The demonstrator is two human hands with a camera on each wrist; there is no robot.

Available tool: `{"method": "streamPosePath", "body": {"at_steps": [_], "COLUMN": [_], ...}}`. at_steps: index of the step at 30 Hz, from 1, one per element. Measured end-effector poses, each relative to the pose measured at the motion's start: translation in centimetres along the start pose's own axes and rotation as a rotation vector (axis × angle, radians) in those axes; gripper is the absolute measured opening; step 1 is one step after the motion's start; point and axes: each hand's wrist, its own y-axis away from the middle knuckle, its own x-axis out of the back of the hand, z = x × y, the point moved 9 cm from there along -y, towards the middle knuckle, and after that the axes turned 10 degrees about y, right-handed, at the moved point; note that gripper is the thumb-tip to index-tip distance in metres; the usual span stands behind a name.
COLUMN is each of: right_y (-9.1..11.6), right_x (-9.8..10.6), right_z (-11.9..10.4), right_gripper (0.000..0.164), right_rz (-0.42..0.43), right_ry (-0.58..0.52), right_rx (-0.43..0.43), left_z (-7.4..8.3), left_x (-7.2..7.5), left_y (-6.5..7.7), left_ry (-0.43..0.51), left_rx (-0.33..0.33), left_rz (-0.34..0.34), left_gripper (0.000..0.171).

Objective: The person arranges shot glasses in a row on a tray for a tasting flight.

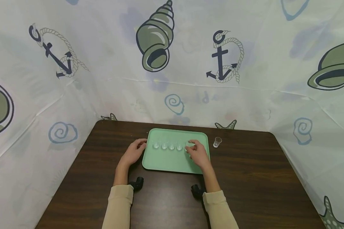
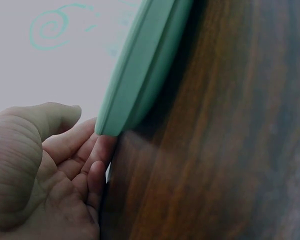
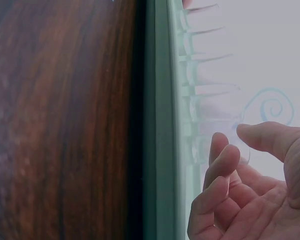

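A light green tray [image 1: 166,163] lies on the table and carries a row of small clear plastic cups [image 1: 164,146], standing upright. At the right end of that row, my right hand [image 1: 198,155] pinches one clear plastic cup [image 3: 202,147] between thumb and fingers, low over the tray. My left hand [image 1: 134,152] is at the tray's left edge, its fingertips at the rim. In the left wrist view, the left thumb [image 2: 62,116] stays apart from the relaxed fingers [image 2: 97,155].
Another clear cup [image 1: 217,142] stands on the dark wooden table [image 1: 246,178], just right of the tray. Behind and at both sides hangs a pale cloth [image 1: 189,70] printed with shells and anchors. Black wrist devices [image 1: 136,183] sit at both cuffs.
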Motion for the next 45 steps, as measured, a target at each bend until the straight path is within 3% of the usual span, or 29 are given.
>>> {"method": "streamPosePath", "body": {"at_steps": [14, 20, 30, 45], "right_y": [-0.1, 0.3, 1.6, 2.6], "right_x": [1.2, 3.6, 7.6, 12.8], "right_z": [0.2, 0.2, 0.7, 3.8], "right_gripper": [0.055, 0.054, 0.059, 0.070], "right_rz": [-0.008, 0.074, 0.225, 0.330], "right_ry": [-0.011, -0.018, 0.173, 0.142], "right_rx": [-0.062, -0.055, -0.143, -0.243], "left_z": [0.3, 0.5, -0.1, 0.1], "left_x": [-0.1, -0.1, -0.3, -0.2], "left_y": [0.0, -0.1, -0.6, -0.3], "left_ry": [-0.002, -0.011, -0.027, -0.029], "left_rx": [0.010, -0.013, -0.026, -0.044], "left_rz": [0.002, -0.006, -0.020, -0.013], "left_gripper": [0.048, 0.047, 0.046, 0.046]}}
